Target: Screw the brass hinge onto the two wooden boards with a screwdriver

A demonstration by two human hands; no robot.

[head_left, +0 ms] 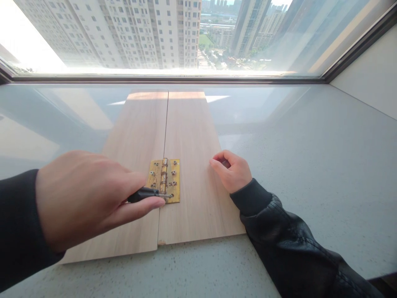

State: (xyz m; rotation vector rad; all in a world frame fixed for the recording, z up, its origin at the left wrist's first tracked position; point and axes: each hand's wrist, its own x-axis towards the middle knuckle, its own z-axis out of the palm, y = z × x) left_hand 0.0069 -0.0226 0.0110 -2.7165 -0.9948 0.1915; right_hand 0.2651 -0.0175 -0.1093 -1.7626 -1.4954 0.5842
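My left hand [89,194] is wrapped round the black handle of a screwdriver [144,193]. Its metal shaft points right, and the tip meets a screw at the lower right of a brass hinge [176,180]. The hinge lies opened flat across the seam of two pale wooden boards, the left board [139,124] and the right board [189,124]. Several screw heads show in both leaves. Over the right board's outer edge, my right hand [234,171] is closed, thumb and forefinger pinched together; whatever they hold, if anything, is hidden.
Both boards lie on a speckled white windowsill [297,174]. Behind them runs a dark window frame [198,80], with tall buildings beyond the glass. A white wall [369,74] rises at the right. The boards' near ends are slightly offset, with a chip at the seam.
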